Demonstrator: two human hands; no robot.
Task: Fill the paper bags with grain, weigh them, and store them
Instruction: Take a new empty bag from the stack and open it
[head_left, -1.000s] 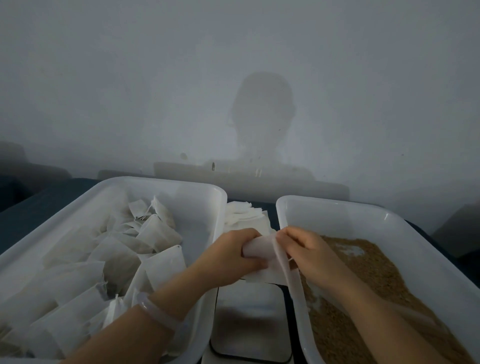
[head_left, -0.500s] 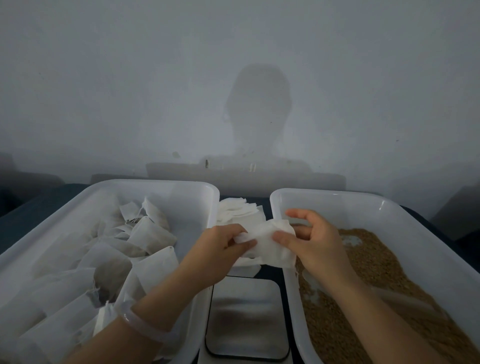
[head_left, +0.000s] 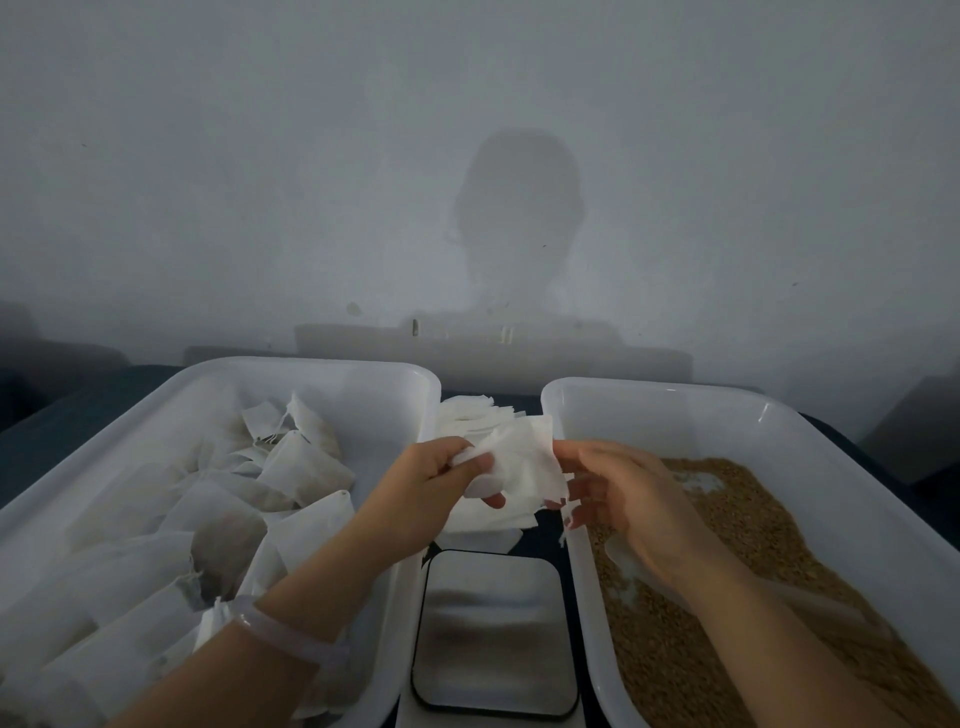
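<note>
My left hand (head_left: 426, 488) pinches a white empty paper bag (head_left: 524, 467) by its left side, above the gap between two bins. My right hand (head_left: 623, 488) is just right of the bag with fingers spread and loosely straight; its index fingertip touches the bag's right edge. Brown grain (head_left: 727, 545) fills the right white bin (head_left: 675, 387). Several filled bags (head_left: 306, 467) lie in the left white bin (head_left: 311, 364). A steel-topped scale (head_left: 493, 629) sits between the bins, below my hands, with nothing on it.
A stack of empty white bags (head_left: 467, 415) lies between the bins behind my hands. A translucent scoop-like thing (head_left: 810, 603) lies on the grain under my right forearm. A grey wall stands close behind the table.
Both hands gripped the crumpled bag before. The bag now hangs flatter from my left hand, and my right hand's fingers have loosened to its right edge.
</note>
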